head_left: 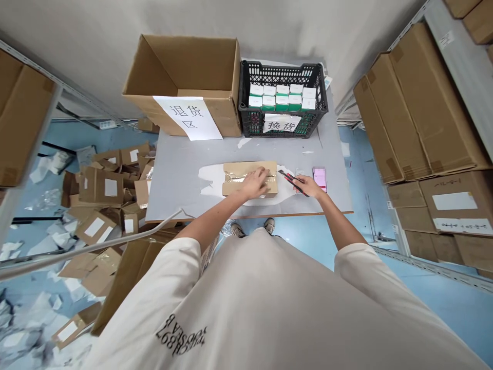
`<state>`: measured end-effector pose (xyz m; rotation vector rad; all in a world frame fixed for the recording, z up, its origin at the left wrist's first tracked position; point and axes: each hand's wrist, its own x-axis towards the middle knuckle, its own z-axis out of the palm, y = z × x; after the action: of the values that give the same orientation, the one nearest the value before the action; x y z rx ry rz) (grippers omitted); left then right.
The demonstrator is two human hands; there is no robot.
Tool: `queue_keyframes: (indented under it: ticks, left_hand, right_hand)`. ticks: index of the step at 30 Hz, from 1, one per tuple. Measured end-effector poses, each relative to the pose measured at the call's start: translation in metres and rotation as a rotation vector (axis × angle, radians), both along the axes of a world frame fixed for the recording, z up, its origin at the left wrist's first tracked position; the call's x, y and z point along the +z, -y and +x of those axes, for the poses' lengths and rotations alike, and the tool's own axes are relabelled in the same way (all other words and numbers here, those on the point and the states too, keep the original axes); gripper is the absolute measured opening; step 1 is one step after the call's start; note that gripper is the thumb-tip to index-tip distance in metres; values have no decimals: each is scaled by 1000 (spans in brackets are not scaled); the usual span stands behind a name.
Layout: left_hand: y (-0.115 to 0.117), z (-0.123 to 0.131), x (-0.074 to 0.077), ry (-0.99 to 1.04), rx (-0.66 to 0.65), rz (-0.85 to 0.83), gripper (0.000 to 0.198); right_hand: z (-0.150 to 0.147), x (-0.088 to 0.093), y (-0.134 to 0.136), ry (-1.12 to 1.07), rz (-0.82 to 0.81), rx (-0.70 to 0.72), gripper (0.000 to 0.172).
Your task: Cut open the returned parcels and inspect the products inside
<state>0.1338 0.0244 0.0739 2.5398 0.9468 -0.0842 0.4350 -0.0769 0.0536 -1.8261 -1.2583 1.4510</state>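
A flat brown cardboard parcel [239,174] sealed with clear tape lies on the grey table [181,169], on top of a torn white wrapper [210,181]. My left hand [257,183] presses down on the parcel's right half, fingers spread flat. My right hand [308,186] is closed around a red and black box cutter [291,179], whose tip points at the parcel's right end. A pink phone [319,178] lies just right of that hand.
A large open cardboard box [185,87] with a paper sign stands at the back left of the table. A black plastic crate [283,100] of small white and green boxes stands beside it. Opened cartons [103,195] litter the blue floor at left. Stacked cartons [416,113] fill shelves at right.
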Motion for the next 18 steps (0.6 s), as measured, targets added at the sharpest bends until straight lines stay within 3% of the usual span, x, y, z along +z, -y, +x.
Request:
queue_keyframes:
  ticks: [3, 6, 11, 18]
  left_hand:
    - [-8, 2, 0, 31, 133, 24, 67]
    - [-16, 9, -1, -5, 195, 47, 74]
    - [-21, 16, -3, -62, 194, 44, 72]
    - [-12, 16, -10, -43, 191, 112, 69]
  right_hand:
    - [5, 6, 11, 120, 61, 7, 54]
    - [1, 16, 19, 319, 172, 137, 46]
    - [-6, 24, 21, 572, 318, 324, 43]
    - [-4, 16, 19, 578, 374, 342, 43]
